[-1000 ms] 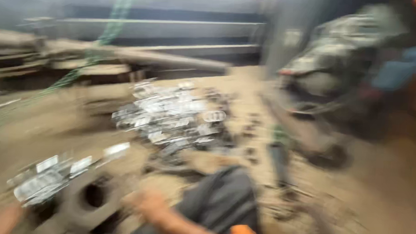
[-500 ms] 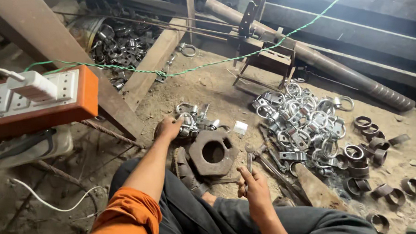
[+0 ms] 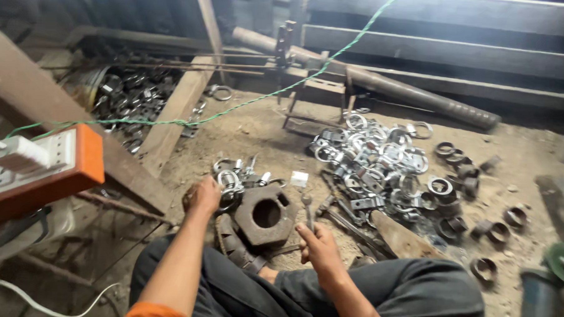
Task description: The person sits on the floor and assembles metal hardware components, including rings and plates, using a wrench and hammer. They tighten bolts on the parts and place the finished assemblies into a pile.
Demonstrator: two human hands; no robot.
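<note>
Your left hand [image 3: 204, 196] is down on the dirt floor [image 3: 258, 129], closed around a shiny metal ring [image 3: 229, 183] at the edge of the small heap just left of the big rusty hex nut [image 3: 266, 215]. Your right hand [image 3: 319, 246] is wrapped around the handle of a small hammer [image 3: 307, 210], head up, poised just right of the nut. The hands sit apart, one on each side of that nut, which lies flat between your knees with its hole facing up.

To do this well, I'd say seat the ring squarely on the nut's flat face before you strike, so it can't skid off. Keep your left fingers back on the ring's far edge, clear of the hammer's line. Short, controlled taps should beat big swings here; the ring is small and light and will likely jump.

Watch the loose wrenches [image 3: 346, 211] lying right beside your hammer hand; they could catch your swing. The big ring pile [image 3: 372, 161] is well to the right, and the dark collars [image 3: 501, 232] farther right again.
</note>
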